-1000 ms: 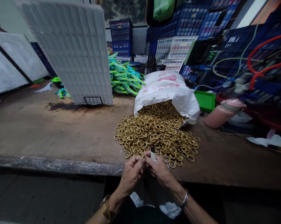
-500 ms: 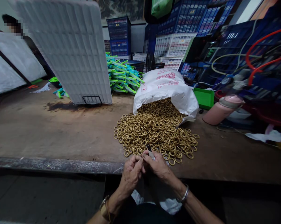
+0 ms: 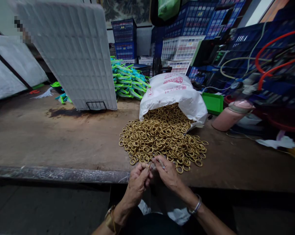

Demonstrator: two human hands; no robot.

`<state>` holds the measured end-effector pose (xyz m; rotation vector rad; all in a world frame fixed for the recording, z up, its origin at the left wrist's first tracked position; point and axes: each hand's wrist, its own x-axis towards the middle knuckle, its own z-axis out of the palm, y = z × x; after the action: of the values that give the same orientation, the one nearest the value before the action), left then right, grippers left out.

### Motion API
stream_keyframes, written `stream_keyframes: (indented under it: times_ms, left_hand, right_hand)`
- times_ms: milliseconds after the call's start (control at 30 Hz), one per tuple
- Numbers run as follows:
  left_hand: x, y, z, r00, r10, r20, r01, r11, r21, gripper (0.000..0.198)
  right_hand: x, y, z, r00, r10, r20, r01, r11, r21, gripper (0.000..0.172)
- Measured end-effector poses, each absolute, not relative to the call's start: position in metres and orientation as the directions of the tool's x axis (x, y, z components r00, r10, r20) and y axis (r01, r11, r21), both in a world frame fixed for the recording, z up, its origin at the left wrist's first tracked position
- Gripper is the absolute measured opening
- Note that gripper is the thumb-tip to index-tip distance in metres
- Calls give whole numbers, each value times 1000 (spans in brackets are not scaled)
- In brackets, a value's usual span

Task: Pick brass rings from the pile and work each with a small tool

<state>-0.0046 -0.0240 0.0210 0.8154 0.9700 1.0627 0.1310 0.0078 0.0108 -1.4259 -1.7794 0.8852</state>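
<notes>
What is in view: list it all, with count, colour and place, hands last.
Table: one, brown, centre
Sack: one, white with red print, centre
Rings: too many to count, gold-coloured, spilling from sack
Panel: one, whitish, standing left
Slab: one, white, far left
Piled pieces: uncounted, green and teal, behind panel
Tray: one, green, right of sack
Bottle: one, pink, right of tray
Crates: many, blue and white, stacked behind
Hose: count unclear, orange, far right
Thin tool: one, greyish, near rings
Wristbands: two, gold-toned left, silvery right
Left hand: one, bare, below rings
Right hand: one, bare, holding thin tool
</notes>
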Motion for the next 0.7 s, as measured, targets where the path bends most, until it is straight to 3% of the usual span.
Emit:
stream_keyframes:
  times_ms: [67, 133, 267, 700]
  left_hand:
    - [-4, -24, 23, 162, 956, -243, -313, 284, 906, 33]
    - [-4, -24, 25, 157, 963, -220, -314, 259, 913, 34]
    - [-4, -24, 23, 140, 977, -162, -309, 199, 930, 34]
    - [-5, -28, 24, 88, 986, -140, -236, 158, 959, 29]
  right_hand:
    - [133, 2, 12, -276, 949, 152, 629, 298, -718, 15]
    - [133, -3, 12, -372, 914, 161, 674, 385, -630, 22]
    - [131, -9, 13, -423, 892, 163, 720, 439, -537, 30]
    - [126, -11, 16, -390, 907, 160, 798, 419, -432, 31]
